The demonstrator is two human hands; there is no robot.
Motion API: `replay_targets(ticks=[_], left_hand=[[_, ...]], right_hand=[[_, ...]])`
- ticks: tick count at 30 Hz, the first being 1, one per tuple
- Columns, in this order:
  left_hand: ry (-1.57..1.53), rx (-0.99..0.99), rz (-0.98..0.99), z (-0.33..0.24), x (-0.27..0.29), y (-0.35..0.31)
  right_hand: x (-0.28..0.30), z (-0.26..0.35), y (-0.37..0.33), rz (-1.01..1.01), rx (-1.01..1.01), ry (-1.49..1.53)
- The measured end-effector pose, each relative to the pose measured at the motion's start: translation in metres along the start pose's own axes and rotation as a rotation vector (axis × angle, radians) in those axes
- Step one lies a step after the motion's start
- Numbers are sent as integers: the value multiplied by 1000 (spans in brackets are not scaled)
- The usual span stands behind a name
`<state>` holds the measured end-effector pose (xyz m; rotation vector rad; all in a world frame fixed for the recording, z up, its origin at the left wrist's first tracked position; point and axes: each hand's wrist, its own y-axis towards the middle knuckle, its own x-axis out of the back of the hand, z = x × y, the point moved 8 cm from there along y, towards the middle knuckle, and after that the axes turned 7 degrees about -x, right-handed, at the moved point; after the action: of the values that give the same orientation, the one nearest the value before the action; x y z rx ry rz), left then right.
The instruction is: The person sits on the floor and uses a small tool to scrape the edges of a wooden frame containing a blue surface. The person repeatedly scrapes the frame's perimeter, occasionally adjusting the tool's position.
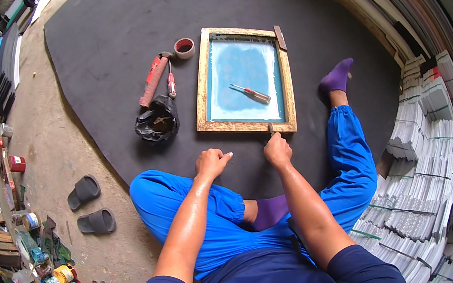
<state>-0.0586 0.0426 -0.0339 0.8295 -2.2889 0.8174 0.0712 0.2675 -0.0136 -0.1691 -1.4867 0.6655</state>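
A wooden screen-printing frame (202,95) with blue-and-white mesh (238,63) lies flat on the dark mat. On the mesh rests a screwdriver (252,93) with a clear and red handle. My right hand (278,151) is closed around a short dark flat tool (271,129) that stands against the frame's near bar; its kind is unclear. Just left of it, my left hand (212,163) hovers near my bent knee, fingers curled and thumb out. Whatever it may hold is hidden. A brown strip (280,38) sits along the frame's far right corner.
Left of the frame lie a tape roll (184,48), a red-handled hammer (152,82), a second screwdriver (171,82) and a black plastic bag (156,119). Slippers (90,206) and paint cans (65,274) are further left. Bundled paper stacks (420,183) line the right.
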Motion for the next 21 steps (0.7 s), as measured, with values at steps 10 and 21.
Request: replay_targets(ticks=[10,21], left_hand=[[32,-23,-55,0,-5,8],[21,-80,-30,-6,-1,-1]], right_hand=[[-1,-14,6,27,11,190],[-51,-32,17,290,235,741]])
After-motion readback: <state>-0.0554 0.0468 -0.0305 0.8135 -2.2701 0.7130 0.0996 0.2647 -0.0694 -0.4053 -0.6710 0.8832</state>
